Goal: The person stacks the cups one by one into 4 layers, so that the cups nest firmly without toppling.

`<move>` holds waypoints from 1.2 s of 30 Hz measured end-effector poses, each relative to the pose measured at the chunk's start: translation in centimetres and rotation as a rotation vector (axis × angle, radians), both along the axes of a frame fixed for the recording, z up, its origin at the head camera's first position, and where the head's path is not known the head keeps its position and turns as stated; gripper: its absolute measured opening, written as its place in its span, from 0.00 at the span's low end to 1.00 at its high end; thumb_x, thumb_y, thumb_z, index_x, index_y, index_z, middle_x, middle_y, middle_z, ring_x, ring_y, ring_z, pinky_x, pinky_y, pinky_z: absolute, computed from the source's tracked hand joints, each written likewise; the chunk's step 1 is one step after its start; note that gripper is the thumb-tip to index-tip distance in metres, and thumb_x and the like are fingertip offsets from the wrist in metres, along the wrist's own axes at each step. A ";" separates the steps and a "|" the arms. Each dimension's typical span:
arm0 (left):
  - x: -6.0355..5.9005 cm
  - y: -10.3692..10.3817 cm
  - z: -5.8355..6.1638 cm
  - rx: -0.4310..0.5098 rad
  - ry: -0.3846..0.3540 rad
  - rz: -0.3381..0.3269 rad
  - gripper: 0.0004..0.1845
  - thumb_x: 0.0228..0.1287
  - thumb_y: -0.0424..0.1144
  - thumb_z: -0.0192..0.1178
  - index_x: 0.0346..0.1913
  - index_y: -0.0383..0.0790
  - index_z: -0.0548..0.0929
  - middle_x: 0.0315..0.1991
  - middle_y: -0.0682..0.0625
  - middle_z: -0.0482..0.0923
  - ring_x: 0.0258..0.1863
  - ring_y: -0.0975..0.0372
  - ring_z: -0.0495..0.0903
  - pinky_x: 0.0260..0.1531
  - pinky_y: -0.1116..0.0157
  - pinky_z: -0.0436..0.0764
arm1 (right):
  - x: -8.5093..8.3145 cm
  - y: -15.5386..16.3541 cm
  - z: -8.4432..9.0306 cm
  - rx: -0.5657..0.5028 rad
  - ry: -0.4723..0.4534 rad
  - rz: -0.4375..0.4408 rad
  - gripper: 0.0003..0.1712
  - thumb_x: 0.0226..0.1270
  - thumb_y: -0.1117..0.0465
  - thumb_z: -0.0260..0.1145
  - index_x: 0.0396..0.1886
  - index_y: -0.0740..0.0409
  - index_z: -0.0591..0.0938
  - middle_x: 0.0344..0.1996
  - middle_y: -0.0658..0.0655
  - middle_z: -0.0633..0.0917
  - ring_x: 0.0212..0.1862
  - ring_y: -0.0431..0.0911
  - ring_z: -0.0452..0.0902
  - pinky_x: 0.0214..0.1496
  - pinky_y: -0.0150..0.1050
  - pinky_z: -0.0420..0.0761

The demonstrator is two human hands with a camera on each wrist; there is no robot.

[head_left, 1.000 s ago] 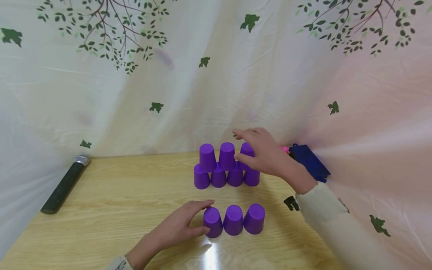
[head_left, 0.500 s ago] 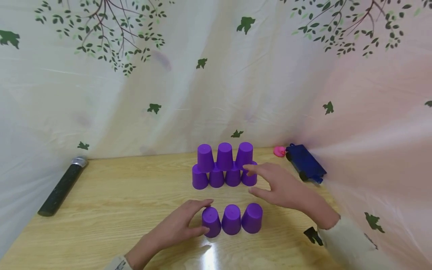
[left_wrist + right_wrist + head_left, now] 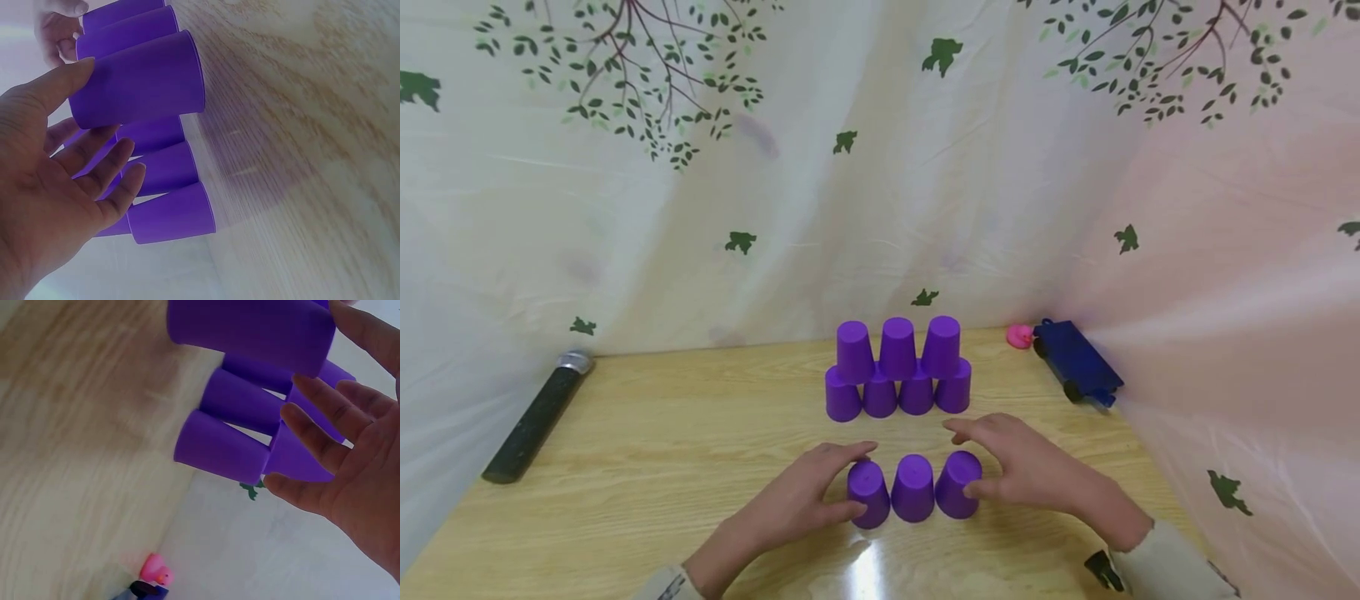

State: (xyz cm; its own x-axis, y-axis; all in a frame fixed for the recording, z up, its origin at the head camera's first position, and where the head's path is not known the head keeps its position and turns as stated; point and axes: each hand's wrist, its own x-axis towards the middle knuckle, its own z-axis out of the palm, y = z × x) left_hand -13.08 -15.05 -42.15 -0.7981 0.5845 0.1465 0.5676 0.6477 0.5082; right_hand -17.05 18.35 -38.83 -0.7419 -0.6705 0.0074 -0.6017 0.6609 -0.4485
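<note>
Three upside-down purple cups stand in a front row on the wooden table [image 3: 662, 433]: left cup [image 3: 868, 493], middle cup [image 3: 913, 487], right cup [image 3: 958, 483]. Behind them rises a purple cup stack [image 3: 897, 367], several cups below and three on top. My left hand [image 3: 842, 483] rests against the left cup, its thumb on the cup's side and its fingers straight over the top. In the left wrist view the fingers [image 3: 106, 169] lie straight beside that cup [image 3: 144, 84]. My right hand [image 3: 981, 462] touches the right cup with its thumb, and its fingers [image 3: 312, 434] are spread.
A black cylinder with a silver end [image 3: 535, 421] lies at the table's left edge. A blue toy car [image 3: 1075, 362] and a pink duck [image 3: 1019, 336] sit at the back right. A leaf-printed curtain closes in the table on three sides.
My right hand has left the stack's top right cup and come down and toward me to the right cup of the front row. The left hand has stayed put.
</note>
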 end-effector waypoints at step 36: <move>0.0 0.2 -0.4 0.010 0.012 -0.026 0.38 0.64 0.48 0.68 0.75 0.49 0.67 0.65 0.49 0.78 0.61 0.55 0.78 0.63 0.53 0.77 | 0.7 0.7 -0.1 -0.085 0.089 -0.086 0.45 0.59 0.53 0.75 0.76 0.46 0.66 0.51 0.42 0.82 0.59 0.47 0.76 0.63 0.56 0.77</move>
State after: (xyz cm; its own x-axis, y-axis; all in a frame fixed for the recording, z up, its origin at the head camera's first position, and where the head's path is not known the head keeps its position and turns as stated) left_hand -13.04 -14.84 -42.59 -0.7809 0.6033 0.1620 0.5903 0.6277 0.5075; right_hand -16.37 19.05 -38.93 -0.7905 -0.5985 0.1299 -0.5843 0.6736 -0.4526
